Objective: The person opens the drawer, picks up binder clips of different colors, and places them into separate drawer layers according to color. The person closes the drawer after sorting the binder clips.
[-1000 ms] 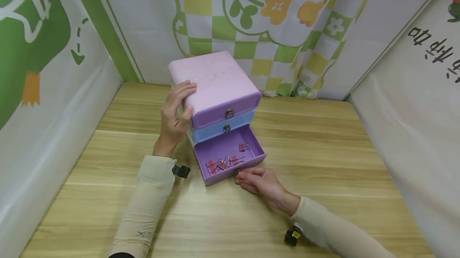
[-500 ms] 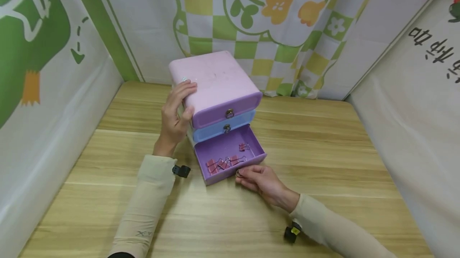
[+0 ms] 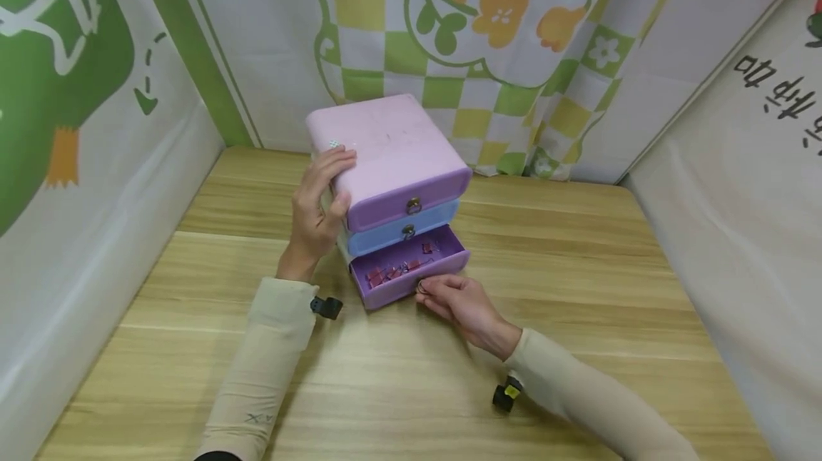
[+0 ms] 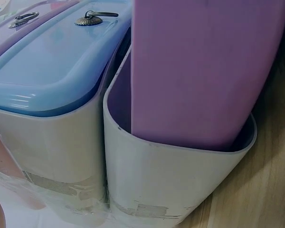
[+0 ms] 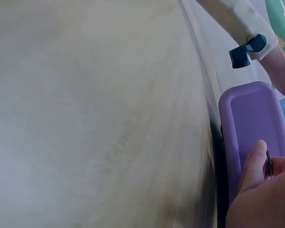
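Observation:
A drawer cabinet (image 3: 388,143) with a pink top stands on the table, its bottom purple drawer (image 3: 392,292) partly out. Several red binder clips (image 3: 393,273) lie inside that drawer. My right hand (image 3: 469,310) pinches the small metal ring pull (image 5: 269,164) on the drawer front between thumb and fingers. My left hand (image 3: 316,215) rests against the cabinet's upper left side, fingers over the top edge and thumb near the front corner. In the left wrist view, the drawer's purple side (image 4: 194,71) sticks out of its pale housing (image 4: 166,173).
Above the purple drawer sits a closed blue drawer (image 3: 372,236), under a closed purple one (image 3: 385,207). A checked curtain (image 3: 411,54) hangs behind the cabinet. White printed panels border the wooden table (image 3: 546,268) on both sides.
The bottom drawer has slid partway back into the cabinet, the right hand moving with it on the pull. The left hand has stayed on the cabinet; the head view has shifted slightly.

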The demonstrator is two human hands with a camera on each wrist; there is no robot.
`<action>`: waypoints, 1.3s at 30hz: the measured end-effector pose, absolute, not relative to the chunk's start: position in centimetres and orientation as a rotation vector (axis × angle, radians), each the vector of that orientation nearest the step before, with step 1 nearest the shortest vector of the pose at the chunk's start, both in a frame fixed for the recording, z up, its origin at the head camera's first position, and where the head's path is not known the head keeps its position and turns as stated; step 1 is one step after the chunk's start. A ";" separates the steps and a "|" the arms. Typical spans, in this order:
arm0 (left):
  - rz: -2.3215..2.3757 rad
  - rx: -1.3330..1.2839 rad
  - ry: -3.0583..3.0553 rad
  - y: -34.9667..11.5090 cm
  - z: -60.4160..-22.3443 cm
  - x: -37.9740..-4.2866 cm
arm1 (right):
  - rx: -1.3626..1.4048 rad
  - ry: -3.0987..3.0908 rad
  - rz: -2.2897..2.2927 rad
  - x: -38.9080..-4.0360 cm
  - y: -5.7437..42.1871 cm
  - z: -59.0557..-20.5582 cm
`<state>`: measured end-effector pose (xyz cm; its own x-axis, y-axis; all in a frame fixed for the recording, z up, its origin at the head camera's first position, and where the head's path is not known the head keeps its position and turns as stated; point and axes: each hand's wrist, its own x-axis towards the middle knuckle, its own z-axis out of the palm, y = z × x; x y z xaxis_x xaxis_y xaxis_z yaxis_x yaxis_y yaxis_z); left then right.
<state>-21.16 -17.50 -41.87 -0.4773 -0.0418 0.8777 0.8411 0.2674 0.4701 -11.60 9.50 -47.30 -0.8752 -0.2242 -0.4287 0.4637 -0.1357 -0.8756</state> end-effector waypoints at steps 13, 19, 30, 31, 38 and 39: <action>-1.334 -0.748 -1.701 -17.0 -41.9 -21.3 | 0.305 1.675 -2.184 -14.3 7.7 -47.7; -1.326 -0.748 -1.701 -17.2 -41.9 -21.1 | 0.304 1.681 -2.209 -14.9 6.8 -48.1; -1.328 -0.739 -1.700 -17.5 -41.8 -20.8 | 0.276 1.690 -2.219 -15.6 5.7 -48.3; -1.328 -0.736 -1.702 -17.5 -41.8 -20.7 | 0.276 1.689 -2.219 -15.7 5.7 -48.4; -1.323 -0.729 -1.710 -17.7 -41.9 -20.8 | 0.282 1.690 -2.171 -16.5 5.6 -48.5; -1.325 -0.730 -1.707 -17.7 -41.9 -20.8 | 0.266 1.695 -2.158 -16.7 5.7 -48.5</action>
